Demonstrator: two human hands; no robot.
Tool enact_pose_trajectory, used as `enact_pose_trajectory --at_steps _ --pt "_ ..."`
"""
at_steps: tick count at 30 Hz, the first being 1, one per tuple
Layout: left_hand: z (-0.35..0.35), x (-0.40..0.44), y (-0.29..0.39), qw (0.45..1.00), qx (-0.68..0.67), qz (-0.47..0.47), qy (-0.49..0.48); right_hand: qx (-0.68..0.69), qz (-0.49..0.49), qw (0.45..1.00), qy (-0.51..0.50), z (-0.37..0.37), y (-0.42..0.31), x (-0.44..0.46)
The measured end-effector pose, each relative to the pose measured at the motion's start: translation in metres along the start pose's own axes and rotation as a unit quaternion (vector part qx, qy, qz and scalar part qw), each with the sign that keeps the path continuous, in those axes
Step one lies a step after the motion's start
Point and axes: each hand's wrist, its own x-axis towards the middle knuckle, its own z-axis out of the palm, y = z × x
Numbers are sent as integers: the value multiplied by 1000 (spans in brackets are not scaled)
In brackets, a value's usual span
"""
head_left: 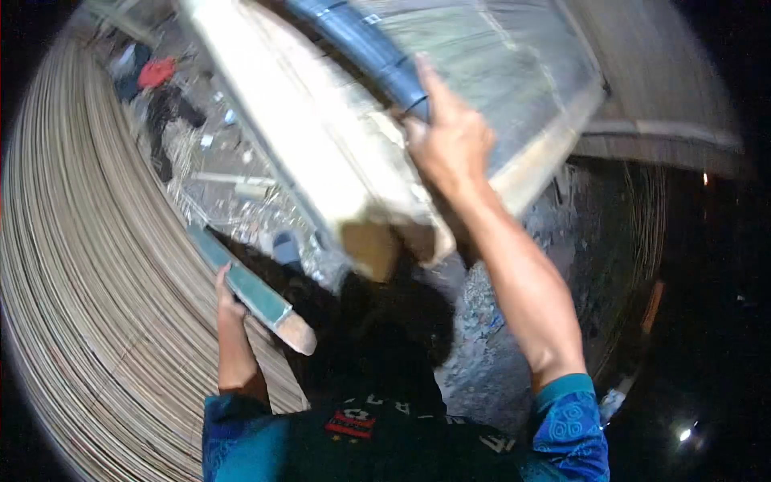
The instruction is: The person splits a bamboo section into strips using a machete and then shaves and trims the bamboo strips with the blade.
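Note:
My left hand point(230, 301) is closed on a long flat bar with a green face point(255, 291) and a rounded, wood-coloured end, held beside a tall stack of thin sheets point(104, 265). My right hand point(454, 140) is stretched forward, gripping the near end of a dark blue, tube-like piece point(365, 52) crossed by darker bands. Its index finger lies along the side and the thumb is underneath. Beneath the blue piece is a pale, brightly lit surface point(273, 104), blurred by motion. The far end of the blue piece is out of view.
Scraps and litter cover the floor point(241, 169) between the stack and the pale surface. A red item point(157, 72) lies with dark cloth at the upper left. More stacked sheets point(642, 217) stand in shadow on the right. A slipper-like shape point(286, 247) shows below.

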Motion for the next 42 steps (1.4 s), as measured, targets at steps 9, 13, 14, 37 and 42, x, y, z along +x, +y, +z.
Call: enact_pose_trajectory --at_steps 9,13,14,37,42 --pt "18 -112 -166 970 -57 230 59 223 172 957 66 -224 217 -333" --pt "56 -167 -276 971 -48 231 42 225 290 928 60 -277 361 -538" --pt "74 -179 -303 971 -38 234 38 345 393 849 81 -279 386 -588" --pt "314 -98 -692 989 58 131 44 79 567 820 -15 -226 795 -812" --pt "472 -116 -805 999 36 -2 15 289 543 788 -38 -232 864 -766"
